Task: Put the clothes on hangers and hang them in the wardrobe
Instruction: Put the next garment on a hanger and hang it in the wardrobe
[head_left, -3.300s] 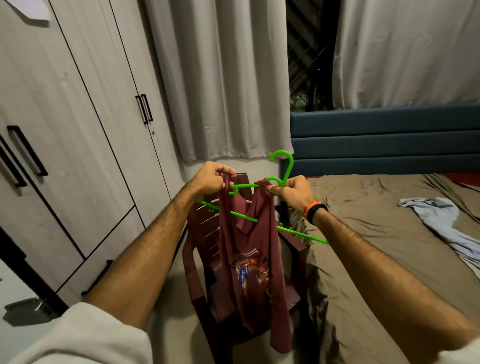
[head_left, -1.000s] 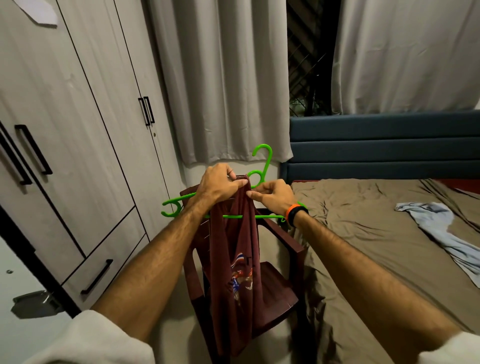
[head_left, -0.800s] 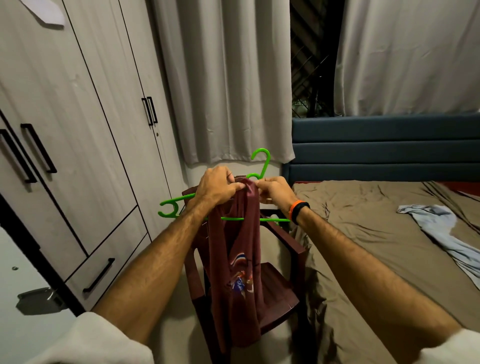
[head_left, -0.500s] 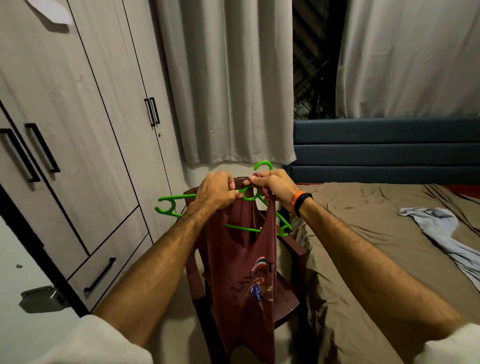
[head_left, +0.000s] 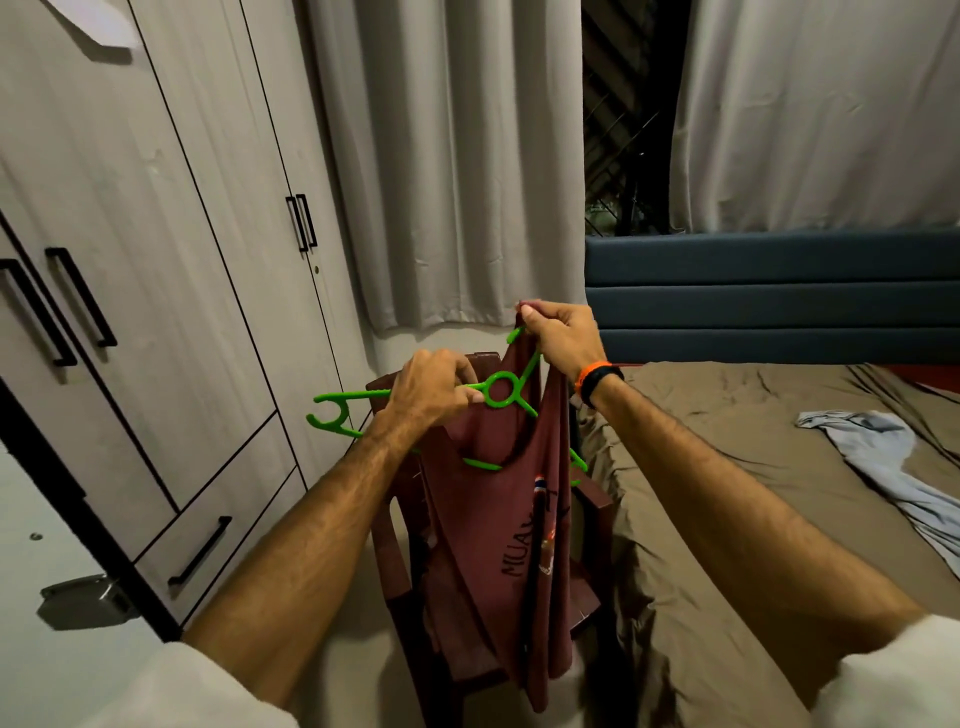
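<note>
I see a dark red chair (head_left: 387, 525) beside the brown-sheeted bed (head_left: 727, 519), grey curtains (head_left: 447, 156) and a blue headboard (head_left: 769, 296).

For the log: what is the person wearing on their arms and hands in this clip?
Both forearms are bare, with off-white sleeves pushed up near the elbows, visible at the bottom corners. The right wrist carries a band that is black with an orange edge. The left hand and right hand are ungloved; no rings show, and the left wrist is bare.
</note>
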